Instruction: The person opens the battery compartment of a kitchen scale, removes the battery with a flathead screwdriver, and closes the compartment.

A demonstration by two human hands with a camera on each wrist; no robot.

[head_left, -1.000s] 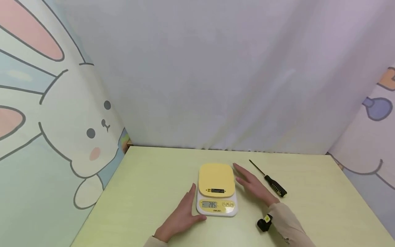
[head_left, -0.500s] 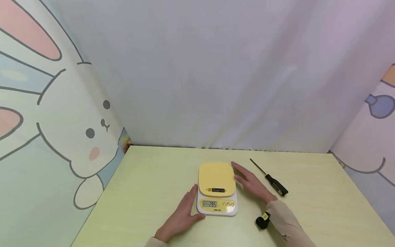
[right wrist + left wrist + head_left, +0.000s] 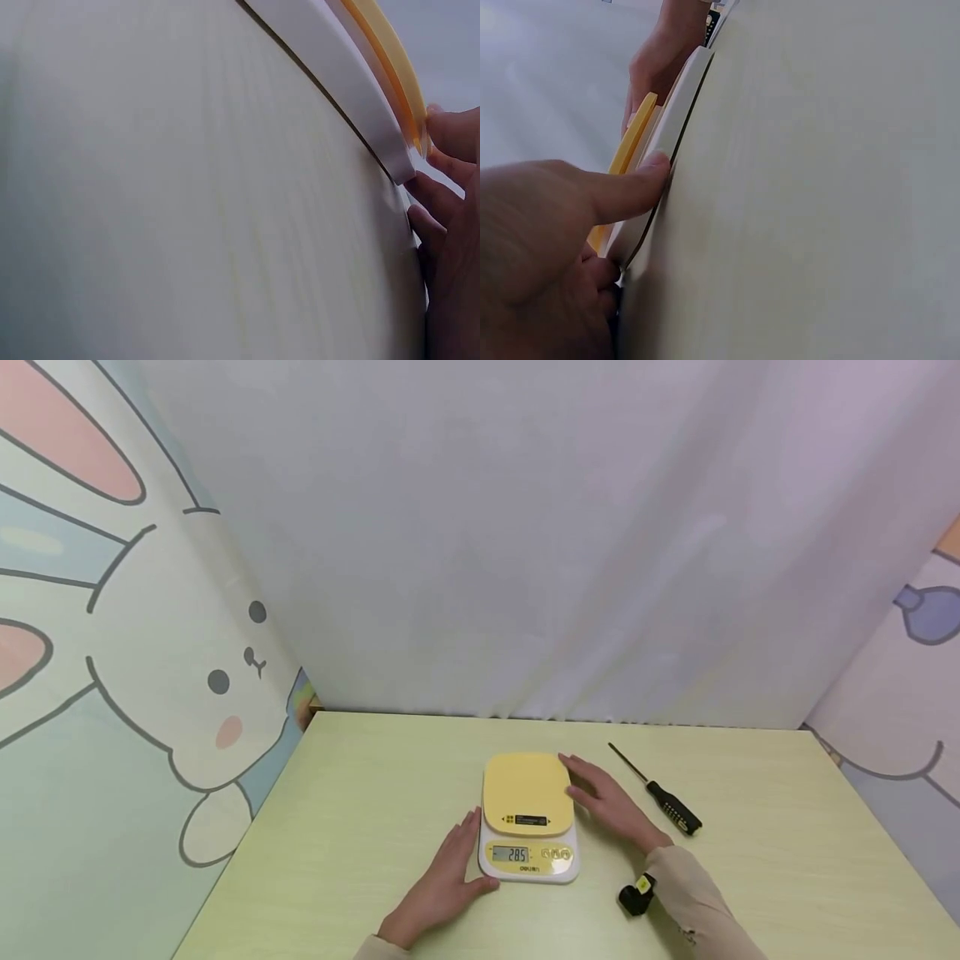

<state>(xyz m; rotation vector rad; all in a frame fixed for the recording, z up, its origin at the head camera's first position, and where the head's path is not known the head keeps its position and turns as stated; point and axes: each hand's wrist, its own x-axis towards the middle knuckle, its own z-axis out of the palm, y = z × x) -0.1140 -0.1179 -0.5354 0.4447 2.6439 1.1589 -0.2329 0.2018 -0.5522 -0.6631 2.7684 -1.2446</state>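
Observation:
A kitchen scale (image 3: 527, 817) with a yellow plate and white base lies on the table, its display (image 3: 511, 854) reading 28.5. My left hand (image 3: 442, 881) is at its left side, fingers fairly straight along the edge. The left thumb (image 3: 634, 191) touches the white base at the front corner. On the other side, my right hand (image 3: 611, 802) touches the scale's far right edge with extended fingers. In the right wrist view, fingertips meet the white base (image 3: 352, 82), and the thumb is by the yellow plate (image 3: 394, 56).
A screwdriver (image 3: 671, 807) with a black handle lies right of the right hand, its shaft pointing to the back. A small black object with a yellow label (image 3: 636, 897) is beside the right sleeve. A pale curtain (image 3: 510, 543) hangs behind the table (image 3: 375, 777).
My right hand has moved slightly left, from beside the scale to its right edge. The left hand hardly moves. The camera view has shifted a little.

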